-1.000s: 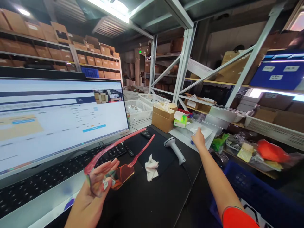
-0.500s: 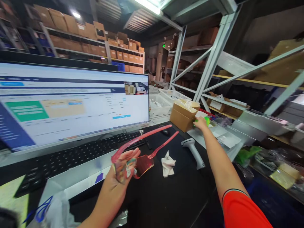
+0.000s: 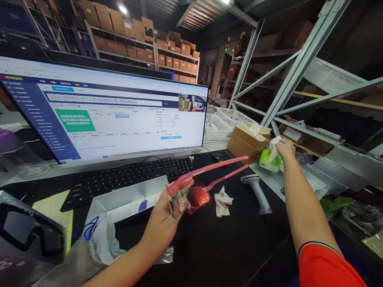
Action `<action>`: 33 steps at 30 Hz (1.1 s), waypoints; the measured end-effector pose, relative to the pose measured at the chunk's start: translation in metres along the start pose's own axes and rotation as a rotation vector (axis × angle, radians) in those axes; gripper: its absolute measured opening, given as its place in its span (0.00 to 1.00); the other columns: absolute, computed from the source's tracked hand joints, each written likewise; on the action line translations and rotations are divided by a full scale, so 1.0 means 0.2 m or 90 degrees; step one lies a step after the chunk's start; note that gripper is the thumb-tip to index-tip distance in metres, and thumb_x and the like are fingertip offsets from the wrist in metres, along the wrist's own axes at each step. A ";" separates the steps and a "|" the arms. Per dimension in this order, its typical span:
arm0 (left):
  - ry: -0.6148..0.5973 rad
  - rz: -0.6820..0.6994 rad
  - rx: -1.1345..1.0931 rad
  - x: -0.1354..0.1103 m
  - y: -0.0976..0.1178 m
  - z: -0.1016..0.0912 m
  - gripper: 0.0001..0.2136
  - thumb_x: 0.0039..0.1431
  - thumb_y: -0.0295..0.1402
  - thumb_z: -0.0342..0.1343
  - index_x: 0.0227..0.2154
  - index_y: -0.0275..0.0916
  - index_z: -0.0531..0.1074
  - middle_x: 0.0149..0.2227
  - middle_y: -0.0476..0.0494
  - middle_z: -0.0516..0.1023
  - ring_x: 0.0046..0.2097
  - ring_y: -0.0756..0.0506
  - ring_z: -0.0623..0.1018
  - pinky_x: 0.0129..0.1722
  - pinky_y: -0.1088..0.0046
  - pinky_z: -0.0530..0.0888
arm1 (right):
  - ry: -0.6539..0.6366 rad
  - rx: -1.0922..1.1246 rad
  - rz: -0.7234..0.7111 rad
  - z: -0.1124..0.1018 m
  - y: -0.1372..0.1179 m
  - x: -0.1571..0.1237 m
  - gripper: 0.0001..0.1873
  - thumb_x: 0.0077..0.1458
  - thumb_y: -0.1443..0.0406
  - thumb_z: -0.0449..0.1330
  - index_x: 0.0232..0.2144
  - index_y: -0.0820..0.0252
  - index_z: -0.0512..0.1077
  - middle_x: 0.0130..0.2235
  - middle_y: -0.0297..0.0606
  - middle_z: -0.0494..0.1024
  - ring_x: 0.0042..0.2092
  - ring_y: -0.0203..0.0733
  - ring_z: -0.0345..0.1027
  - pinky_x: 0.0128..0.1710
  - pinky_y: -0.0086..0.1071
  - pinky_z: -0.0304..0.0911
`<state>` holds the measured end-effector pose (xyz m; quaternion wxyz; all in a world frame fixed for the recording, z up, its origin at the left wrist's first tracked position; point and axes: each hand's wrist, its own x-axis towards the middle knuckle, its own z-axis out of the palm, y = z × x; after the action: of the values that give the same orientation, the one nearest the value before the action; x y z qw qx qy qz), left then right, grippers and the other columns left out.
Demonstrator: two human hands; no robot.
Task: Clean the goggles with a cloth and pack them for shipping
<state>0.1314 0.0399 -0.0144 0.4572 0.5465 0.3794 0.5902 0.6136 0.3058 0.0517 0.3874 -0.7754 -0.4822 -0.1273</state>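
My left hand [image 3: 172, 207] grips a pair of pink-framed sunglasses [image 3: 199, 197] by the front, with the temples pointing away to the right. Over to the right, my right hand [image 3: 285, 149] pinches a white tissue [image 3: 274, 146] that rises out of a green tissue pack [image 3: 269, 160]. A crumpled pale cloth [image 3: 223, 202] lies on the black desk mat, just right of the sunglasses. Beyond it rests a grey barcode scanner [image 3: 257, 193]. Below the keyboard, an open white box [image 3: 125, 201] sits behind my left forearm.
A monitor [image 3: 131, 119] and a black keyboard [image 3: 119, 179] stand at the back left. Behind the tissue pack is a cardboard box [image 3: 243, 145]. A dark box with goggles printed on it [image 3: 26, 235] and a drawstring pouch [image 3: 77, 259] are at lower left. Metal racking [image 3: 296, 67] borders the right.
My right hand has lifted a white tissue up from the green pack. My left hand still holds the sunglasses. The camera view has turned left, bringing the goggles box into sight.
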 end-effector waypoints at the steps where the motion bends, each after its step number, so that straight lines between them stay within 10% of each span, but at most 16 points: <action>1: 0.000 0.004 -0.001 0.00 0.00 0.00 0.17 0.65 0.43 0.55 0.53 0.44 0.66 0.64 0.37 0.68 0.65 0.39 0.67 0.61 0.62 0.70 | -0.013 -0.001 0.010 -0.01 -0.01 -0.01 0.14 0.55 0.66 0.65 0.44 0.66 0.77 0.43 0.46 0.81 0.46 0.48 0.75 0.50 0.45 0.68; 11: 0.019 0.026 -0.009 -0.01 0.00 0.01 0.17 0.65 0.41 0.56 0.55 0.47 0.66 0.62 0.40 0.70 0.63 0.40 0.70 0.58 0.65 0.72 | -0.038 0.071 -0.158 -0.27 -0.29 -0.40 0.22 0.53 0.70 0.56 0.50 0.66 0.76 0.49 0.52 0.78 0.57 0.56 0.67 0.58 0.49 0.58; 14: 0.036 0.017 0.002 -0.01 0.01 0.02 0.18 0.65 0.42 0.56 0.55 0.46 0.66 0.62 0.39 0.70 0.63 0.40 0.70 0.58 0.65 0.72 | -0.188 0.110 -0.307 -0.32 -0.38 -0.81 0.17 0.52 0.62 0.63 0.44 0.57 0.79 0.43 0.42 0.81 0.45 0.48 0.75 0.48 0.40 0.69; 17: 0.044 0.005 0.004 -0.01 0.01 0.02 0.17 0.65 0.42 0.56 0.54 0.46 0.66 0.61 0.39 0.72 0.63 0.40 0.70 0.58 0.65 0.71 | -0.525 0.145 -0.566 -0.30 -0.45 -1.21 0.25 0.48 0.59 0.68 0.51 0.52 0.76 0.52 0.42 0.78 0.51 0.47 0.74 0.49 0.37 0.69; 19: 0.042 0.011 0.005 -0.01 0.01 0.01 0.17 0.65 0.42 0.56 0.54 0.45 0.66 0.60 0.39 0.72 0.63 0.40 0.70 0.57 0.65 0.72 | -0.567 0.130 -0.564 -0.24 -0.48 -1.37 0.21 0.46 0.63 0.69 0.45 0.53 0.78 0.46 0.42 0.81 0.46 0.46 0.77 0.45 0.34 0.71; 24: 0.036 0.035 0.017 -0.03 0.03 0.00 0.18 0.65 0.42 0.56 0.55 0.45 0.66 0.62 0.38 0.70 0.63 0.39 0.70 0.59 0.63 0.71 | -0.374 0.166 -0.425 -0.25 -0.49 -1.37 0.12 0.54 0.72 0.59 0.39 0.58 0.79 0.37 0.40 0.83 0.38 0.45 0.78 0.40 0.34 0.72; 29: 0.050 0.049 0.069 -0.03 0.05 0.01 0.19 0.63 0.42 0.57 0.55 0.43 0.68 0.61 0.37 0.72 0.61 0.38 0.72 0.59 0.63 0.72 | 0.139 0.358 -0.264 -0.51 -0.53 -1.51 0.10 0.58 0.70 0.59 0.37 0.51 0.78 0.41 0.40 0.79 0.45 0.49 0.75 0.47 0.45 0.70; 33: 0.042 0.081 0.110 -0.05 0.04 0.01 0.19 0.62 0.40 0.59 0.54 0.43 0.70 0.62 0.38 0.71 0.62 0.38 0.72 0.59 0.63 0.72 | 0.089 0.498 -0.353 -0.55 -0.69 -1.79 0.22 0.58 0.77 0.56 0.46 0.47 0.77 0.43 0.39 0.79 0.45 0.46 0.74 0.45 0.42 0.72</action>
<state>0.1324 0.0287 -0.0100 0.3575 0.5872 0.4084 0.6006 0.3354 0.0262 -0.0131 0.6329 -0.4037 -0.6549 -0.0870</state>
